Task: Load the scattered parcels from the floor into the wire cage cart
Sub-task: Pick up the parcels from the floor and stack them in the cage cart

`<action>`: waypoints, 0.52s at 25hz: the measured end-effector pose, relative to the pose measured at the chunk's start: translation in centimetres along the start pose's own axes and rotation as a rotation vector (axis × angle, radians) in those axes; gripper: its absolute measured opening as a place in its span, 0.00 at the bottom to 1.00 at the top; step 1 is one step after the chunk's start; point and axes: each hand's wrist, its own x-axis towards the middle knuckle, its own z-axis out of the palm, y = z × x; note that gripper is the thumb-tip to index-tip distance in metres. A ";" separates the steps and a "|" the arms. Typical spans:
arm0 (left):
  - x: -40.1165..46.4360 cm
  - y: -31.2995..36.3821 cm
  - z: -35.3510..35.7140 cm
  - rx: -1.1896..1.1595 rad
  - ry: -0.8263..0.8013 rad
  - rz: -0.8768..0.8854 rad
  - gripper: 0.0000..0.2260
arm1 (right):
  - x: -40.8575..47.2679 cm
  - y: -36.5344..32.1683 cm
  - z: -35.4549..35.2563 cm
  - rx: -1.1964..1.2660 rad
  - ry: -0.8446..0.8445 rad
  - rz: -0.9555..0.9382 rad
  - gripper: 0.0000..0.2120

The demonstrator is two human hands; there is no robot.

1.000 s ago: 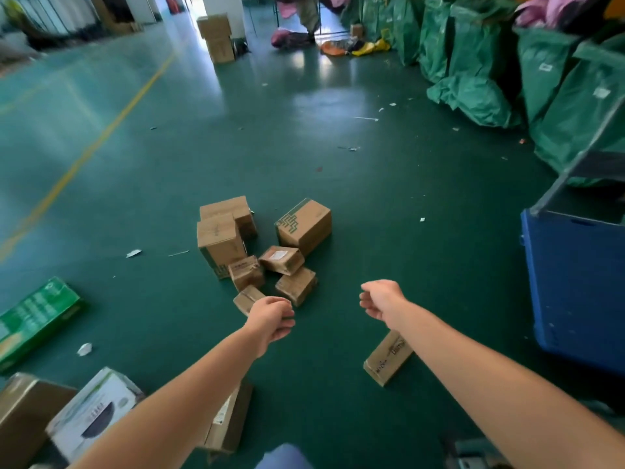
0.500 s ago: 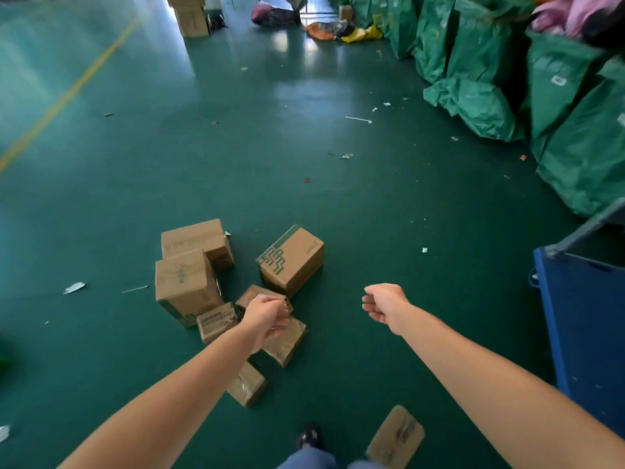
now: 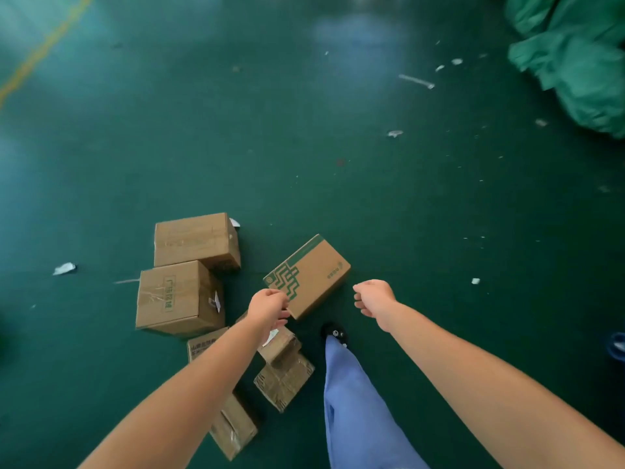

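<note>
Looking down through the head camera, we see a cluster of cardboard parcels on the green floor (image 3: 304, 137). The parcel with the green maze print (image 3: 313, 274) lies tilted between the two outstretched forearms. Well left of it, a plain box (image 3: 196, 240) sits just behind a larger taped box (image 3: 177, 296), the two nearly touching. Nearer us, several small parcels crowd together: one wrapped in clear tape (image 3: 284, 384), one partly hidden under the left forearm (image 3: 233, 426), and one with printed characters (image 3: 203, 346). All are closed, so we cannot tell their contents. The left hand (image 3: 269, 308) hangs above the near corner of the maze-print parcel, its grip loosely curled with nothing in it. The right hand (image 3: 373, 297) hovers just right of that parcel, likewise curled and holding nothing. A blue trouser leg (image 3: 355, 407) and dark shoe (image 3: 334, 333) stand between the arms. Green sacks (image 3: 575, 62) fill the upper right corner; paper scraps (image 3: 64, 268) dot the floor. The cage cart lies outside this view.
</note>
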 end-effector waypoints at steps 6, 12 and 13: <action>18.4 4.1 5.1 -0.026 0.077 -0.222 0.05 | 19.9 -6.3 6.0 -0.314 -0.135 0.050 0.04; 32.4 -1.1 9.1 -0.013 0.124 -0.390 0.09 | 35.3 -4.1 10.9 -0.612 -0.174 0.026 0.09; 34.4 -2.7 9.5 -0.006 0.142 -0.414 0.13 | 37.5 -2.9 11.5 -0.647 -0.160 0.029 0.11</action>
